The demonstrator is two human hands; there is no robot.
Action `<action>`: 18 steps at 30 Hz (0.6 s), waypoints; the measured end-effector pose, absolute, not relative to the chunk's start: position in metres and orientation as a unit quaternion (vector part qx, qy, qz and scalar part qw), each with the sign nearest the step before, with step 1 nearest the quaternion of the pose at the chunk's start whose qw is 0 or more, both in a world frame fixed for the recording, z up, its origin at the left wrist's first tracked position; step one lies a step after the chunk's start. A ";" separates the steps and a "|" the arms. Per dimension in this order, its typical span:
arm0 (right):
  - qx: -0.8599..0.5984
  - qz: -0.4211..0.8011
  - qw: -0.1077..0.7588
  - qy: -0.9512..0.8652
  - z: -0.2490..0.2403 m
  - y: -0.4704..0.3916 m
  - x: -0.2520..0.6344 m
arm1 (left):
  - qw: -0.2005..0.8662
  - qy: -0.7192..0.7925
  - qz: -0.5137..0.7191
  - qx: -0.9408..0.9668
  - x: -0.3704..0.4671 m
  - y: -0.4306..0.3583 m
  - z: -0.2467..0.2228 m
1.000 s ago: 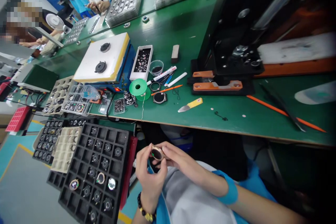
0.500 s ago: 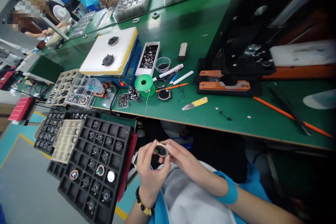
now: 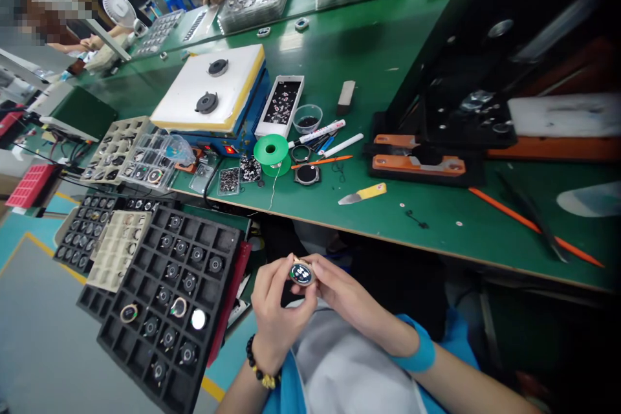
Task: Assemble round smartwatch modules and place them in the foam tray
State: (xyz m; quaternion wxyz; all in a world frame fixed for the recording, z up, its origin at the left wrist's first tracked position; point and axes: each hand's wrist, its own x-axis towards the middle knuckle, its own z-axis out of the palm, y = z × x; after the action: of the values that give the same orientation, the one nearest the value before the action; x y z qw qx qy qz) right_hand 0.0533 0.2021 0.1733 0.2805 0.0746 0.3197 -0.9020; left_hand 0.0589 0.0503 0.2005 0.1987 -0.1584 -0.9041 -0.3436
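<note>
A round gold-rimmed watch case (image 3: 301, 273) is held between both hands, its lit screen facing up and showing digits. My left hand (image 3: 276, 304) pinches its left side with thumb and fingers; a beaded bracelet is on that wrist. My right hand (image 3: 344, 291) grips the right side, with a blue band around the forearm. Left of the hands, a black compartment tray (image 3: 138, 262) holds several watch cases, some gold-rimmed and one with a bright white face. The watch is above my lap, in front of the green bench (image 3: 291, 202).
On the bench are a blue heater with a white top (image 3: 179, 90), a green spool (image 3: 270, 150), a yellow-handled blade (image 3: 363, 193), pens, an orange stick (image 3: 514, 213) and a black press (image 3: 422, 136). Other people sit across the bench at the back left.
The watch screen, dark before, now shows lit digits. Both hands still hold the watch. The whole view has shifted slightly.
</note>
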 end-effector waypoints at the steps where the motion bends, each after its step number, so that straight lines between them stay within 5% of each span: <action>1: 0.078 -0.903 0.279 0.316 0.172 0.202 0.053 | 0.200 -0.903 -0.344 -0.160 0.058 0.051 0.200; 18: 0.082 -0.916 0.301 0.253 0.169 0.212 0.050 | 0.169 -0.886 -0.337 -0.271 0.049 0.045 0.204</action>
State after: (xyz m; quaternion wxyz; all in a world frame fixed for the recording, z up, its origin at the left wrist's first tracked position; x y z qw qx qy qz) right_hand 0.0495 0.2119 0.1694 0.3015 0.0824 0.2529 -0.9156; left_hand 0.0492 0.0445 0.2038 0.1693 -0.2714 -0.8856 -0.3366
